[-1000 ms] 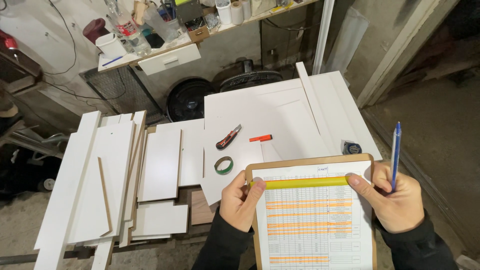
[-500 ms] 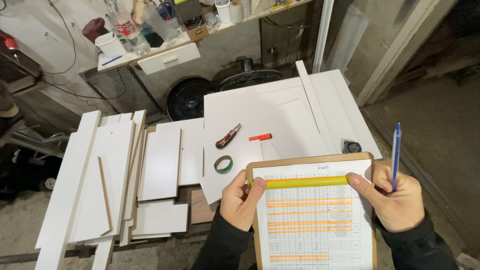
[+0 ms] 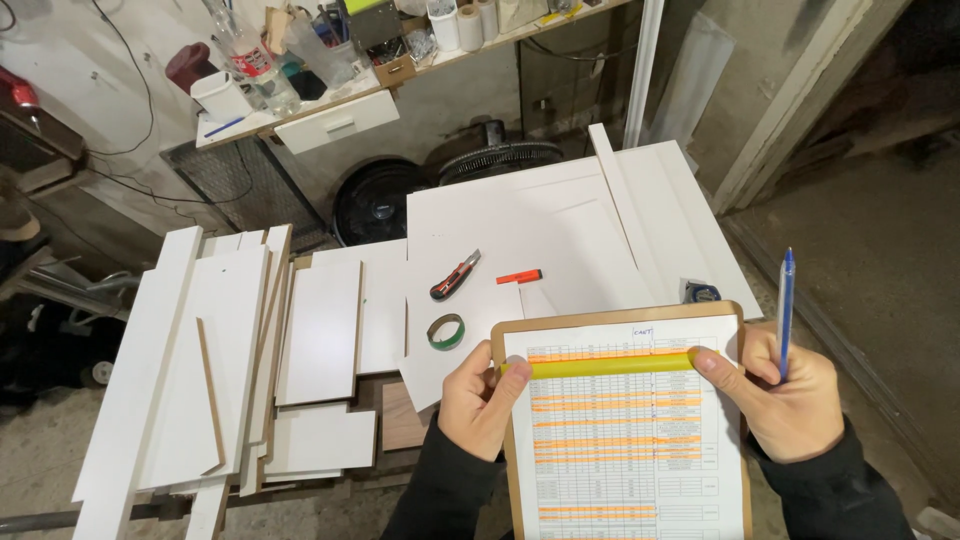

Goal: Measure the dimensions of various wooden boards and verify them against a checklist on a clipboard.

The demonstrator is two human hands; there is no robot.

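From the head camera, the wooden clipboard with its orange-striped printed table sheet (image 3: 625, 430) sits low in view, overlapping the near edge of the white panel surface (image 3: 540, 220). The left hand (image 3: 478, 400) grips the clipboard's left edge, thumb pressed on the end of a yellow strip (image 3: 610, 365) lying across the sheet. The right hand (image 3: 785, 395) pins the strip's other end with its thumb and holds a blue ballpoint pen (image 3: 785, 305) upright between its fingers. Keeping both thumbs down and the strip level with one printed row looks wise.

Beyond the clipboard lie a green tape roll (image 3: 445, 331), a red-and-black utility knife (image 3: 455, 276) and an orange marker (image 3: 519, 277), all apart from it. Left of the clipboard, stacked white boards (image 3: 240, 350) crowd the space; right of it the surface ends and open floor (image 3: 880, 260) begins.
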